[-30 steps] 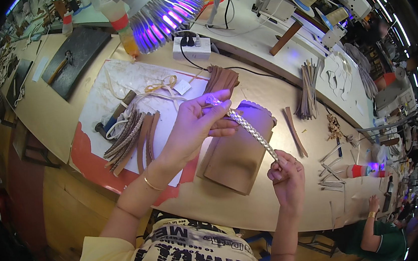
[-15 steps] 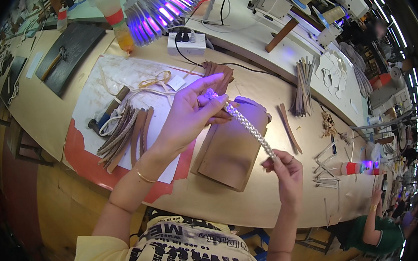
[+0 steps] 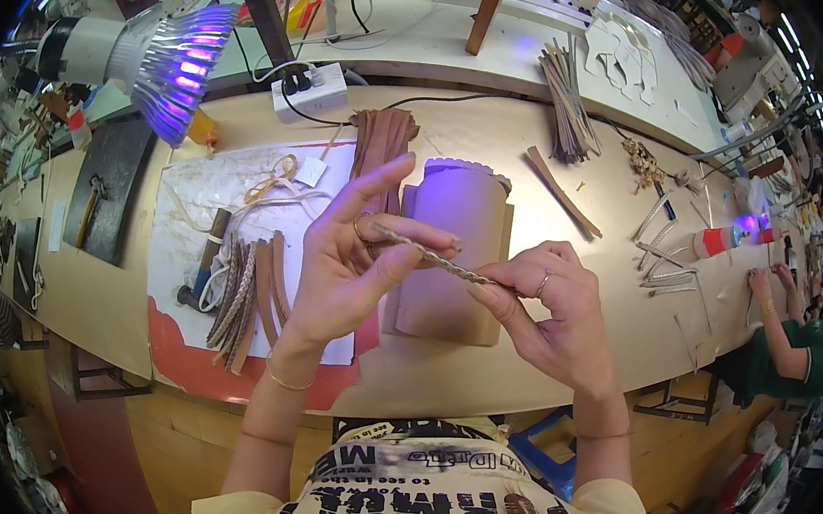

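I hold a short braided strip in the air over the workbench. My left hand pinches its upper left end between thumb and fingers, index finger stretched out. My right hand pinches the lower right end. Under the hands lies a brown leather piece with a scalloped top edge. To the left, several braided and flat brown strips lie on a white sheet over a red mat.
A lamp with purple light hangs at the upper left. A white power strip sits behind, with a bundle of strips to its right. Another person in green works at the right. A dark board lies far left.
My two hands have come closer together and lower, so the braided strip looks shorter between them. The view has tipped down and nearer to the bench.
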Demonstrator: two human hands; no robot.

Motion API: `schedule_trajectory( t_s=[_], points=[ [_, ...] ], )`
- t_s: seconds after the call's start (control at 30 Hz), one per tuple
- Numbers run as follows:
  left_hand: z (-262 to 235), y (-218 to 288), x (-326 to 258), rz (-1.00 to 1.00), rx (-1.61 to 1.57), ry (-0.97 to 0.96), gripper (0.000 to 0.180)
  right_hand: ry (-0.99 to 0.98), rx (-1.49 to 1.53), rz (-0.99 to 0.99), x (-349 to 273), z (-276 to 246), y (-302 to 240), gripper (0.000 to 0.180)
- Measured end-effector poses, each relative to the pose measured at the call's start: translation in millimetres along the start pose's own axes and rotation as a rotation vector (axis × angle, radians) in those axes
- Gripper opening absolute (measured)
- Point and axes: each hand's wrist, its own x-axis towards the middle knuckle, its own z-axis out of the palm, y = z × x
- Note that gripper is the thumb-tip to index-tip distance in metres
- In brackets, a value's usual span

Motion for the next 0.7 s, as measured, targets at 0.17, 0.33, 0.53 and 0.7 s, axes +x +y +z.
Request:
schedule_trajectory(
  t_s=[0.17, 0.33, 0.53, 0.7],
  points=[
    [11, -7, -4, -0.078, -0.035, 0.073, 0.068, -0.004, 0.121, 0.043, -1, 1, 0, 0.01],
    [25, -5, -5, -0.185, -0.066, 0.228, 0.065, -0.013, 0.348, 0.201, -5, 4, 4, 0.01],
    [33, -2, 0, -0.15, -0.084, 0.253, 0.062, -0.043, 0.726, 0.389, -7, 8, 12, 0.017],
    [36, -13, 6, -0.143, -0.105, 0.292, 0.061, -0.066, 0.67, 0.468, -9, 10, 19, 0.017]
  ],
)
